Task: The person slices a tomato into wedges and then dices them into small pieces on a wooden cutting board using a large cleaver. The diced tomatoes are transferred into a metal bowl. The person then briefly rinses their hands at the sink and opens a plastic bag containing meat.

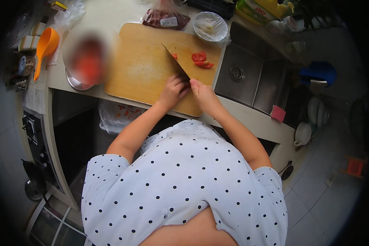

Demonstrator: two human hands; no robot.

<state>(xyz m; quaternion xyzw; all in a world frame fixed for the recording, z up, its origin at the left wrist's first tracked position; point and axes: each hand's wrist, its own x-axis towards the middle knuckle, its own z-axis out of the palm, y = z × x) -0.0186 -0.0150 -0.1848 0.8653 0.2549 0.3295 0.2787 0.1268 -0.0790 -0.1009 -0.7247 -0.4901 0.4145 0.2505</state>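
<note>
Over round-cornered board (139, 67), thin knife (177, 64)

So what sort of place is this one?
Most likely a home kitchen: there's a metal sink, a cutting board in use beside it, and what looks like a stove burner at far left.

A kitchen in soft light — a pale countertop (106, 12) runs from eleven to three o'clock, with a steel sink (247, 51) set in at two. A black gas hob (42, 145) sits at nine, pale tiles (303, 209) at four.
</note>
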